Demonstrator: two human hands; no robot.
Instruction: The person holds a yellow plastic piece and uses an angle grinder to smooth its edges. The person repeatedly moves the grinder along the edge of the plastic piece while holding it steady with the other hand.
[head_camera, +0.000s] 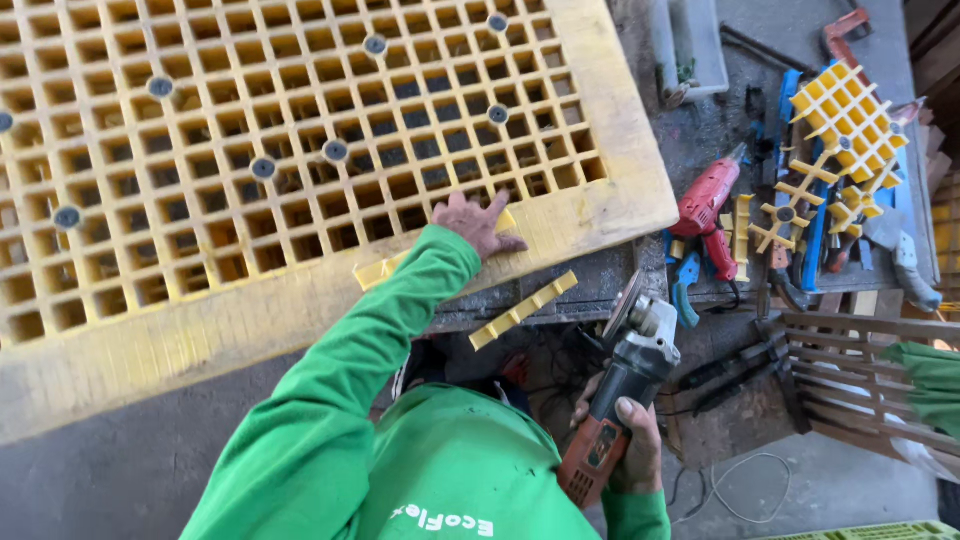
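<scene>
A large yellow plastic grating panel (250, 170) lies across a dark workbench. My left hand (478, 222) rests flat on its near right edge, on a small yellow strip (385, 268), fingers spread. My right hand (632, 445) grips a red and grey angle grinder (625, 385), held below the bench edge with its disc (626, 305) tilted up toward the panel's corner. A cut-off yellow toothed strip (522, 310) hangs in the air just below the bench edge, between the two hands.
A red power drill (707, 205) lies on the bench to the right, beside yellow grating offcuts (845, 125) and blue tools. A wooden pallet (865, 380) stands at lower right, with another person's green sleeve (930, 380) at its edge. Cables lie on the floor.
</scene>
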